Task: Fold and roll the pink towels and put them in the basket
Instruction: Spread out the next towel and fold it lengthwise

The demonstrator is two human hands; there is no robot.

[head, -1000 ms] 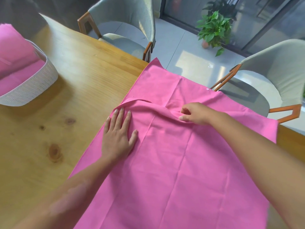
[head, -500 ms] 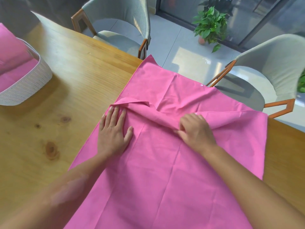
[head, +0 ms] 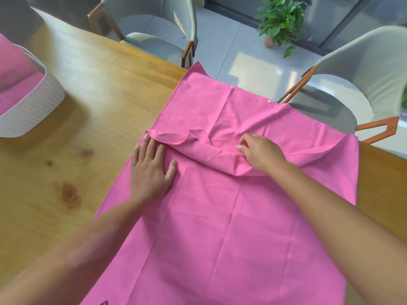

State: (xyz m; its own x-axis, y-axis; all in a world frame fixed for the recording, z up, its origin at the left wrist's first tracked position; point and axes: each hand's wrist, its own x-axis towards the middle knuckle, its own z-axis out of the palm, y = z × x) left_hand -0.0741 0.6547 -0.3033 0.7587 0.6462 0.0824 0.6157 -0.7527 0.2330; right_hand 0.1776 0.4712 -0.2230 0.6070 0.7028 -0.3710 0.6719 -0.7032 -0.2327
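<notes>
A large pink towel (head: 231,216) lies spread over the wooden table (head: 77,119), its far end hanging past the table's edge. A crumpled ridge of cloth runs across its middle. My left hand (head: 152,170) presses flat on the towel near its left edge, fingers straight, just below the ridge. My right hand (head: 259,153) has its fingers curled over the ridge and pinches a fold of the cloth. A white woven basket (head: 30,111) stands at the far left with pink towels (head: 11,71) inside, partly cut off by the frame.
Two grey upholstered chairs with wooden arms stand beyond the table, one (head: 158,34) at the top middle, one (head: 352,89) at the right. A potted green plant (head: 279,20) sits on the tiled floor behind them. Bare wood lies between basket and towel.
My right hand has drawn the fold of towel toward me, so the ridge is bigger and nearer. My left hand has stayed flat in about the same spot.
</notes>
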